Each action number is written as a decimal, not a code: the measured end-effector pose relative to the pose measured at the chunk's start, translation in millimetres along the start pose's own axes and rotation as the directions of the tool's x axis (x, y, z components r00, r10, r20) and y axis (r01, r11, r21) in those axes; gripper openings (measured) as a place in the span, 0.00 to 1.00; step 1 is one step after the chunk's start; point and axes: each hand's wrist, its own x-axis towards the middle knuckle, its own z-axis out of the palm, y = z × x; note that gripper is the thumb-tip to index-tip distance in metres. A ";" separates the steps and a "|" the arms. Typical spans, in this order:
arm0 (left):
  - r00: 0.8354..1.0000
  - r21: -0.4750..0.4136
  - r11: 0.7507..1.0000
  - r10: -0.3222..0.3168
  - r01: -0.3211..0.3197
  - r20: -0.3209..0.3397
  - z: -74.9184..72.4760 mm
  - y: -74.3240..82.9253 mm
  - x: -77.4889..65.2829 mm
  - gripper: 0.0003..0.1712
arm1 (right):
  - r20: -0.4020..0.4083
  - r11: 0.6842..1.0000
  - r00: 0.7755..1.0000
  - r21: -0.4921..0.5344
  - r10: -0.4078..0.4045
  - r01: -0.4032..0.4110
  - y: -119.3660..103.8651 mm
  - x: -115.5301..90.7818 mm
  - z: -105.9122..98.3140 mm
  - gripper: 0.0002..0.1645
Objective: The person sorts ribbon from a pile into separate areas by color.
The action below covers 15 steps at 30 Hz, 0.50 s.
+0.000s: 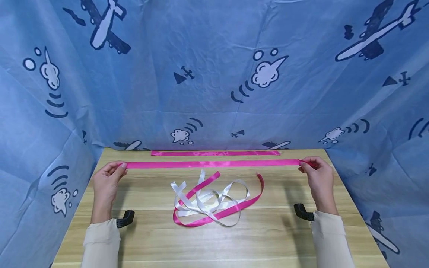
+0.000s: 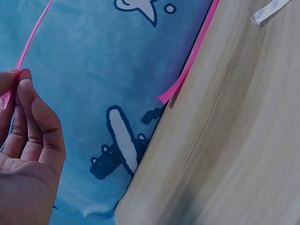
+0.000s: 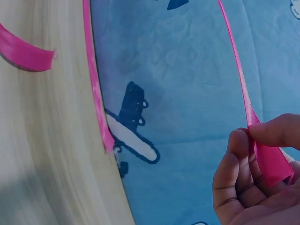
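A pink ribbon is stretched taut and nearly level between both hands, raised above the table. My left hand pinches its left end between thumb and fingers; in the left wrist view a short bit of ribbon pokes out below the grip. The right end is pinched by my right hand, and in the right wrist view a loose tail hangs over the fingers. Below the stretched ribbon, another pink ribbon lies curved on the table, tangled with white ribbons.
A further pink ribbon lies straight along the table's back edge. The wooden table meets a blue cloth printed with planes, which hangs at the back and both sides. A black wrist mount sits on the left cuff, another on the right.
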 end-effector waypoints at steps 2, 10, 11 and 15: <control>1.000 0.016 1.000 -0.004 0.004 0.002 2.7 -2.4 4.6 0.08 | -0.001 1.000 1.000 0.002 -0.003 0.003 0.7 4.5 3.2 0.06; 0.998 0.097 0.995 -0.042 0.038 0.041 9.5 -17.9 23.5 0.05 | 0.031 0.999 0.999 -0.037 0.019 -0.018 9.6 20.3 14.2 0.02; 0.998 0.109 0.993 -0.045 0.040 0.045 9.8 -20.4 26.1 0.05 | 0.041 0.999 0.999 -0.042 0.018 -0.017 10.5 22.4 15.8 0.03; 0.996 0.156 0.986 -0.069 0.059 0.057 11.6 -29.3 34.4 0.04 | 0.067 0.996 0.997 -0.087 0.032 -0.026 14.1 31.4 21.5 0.06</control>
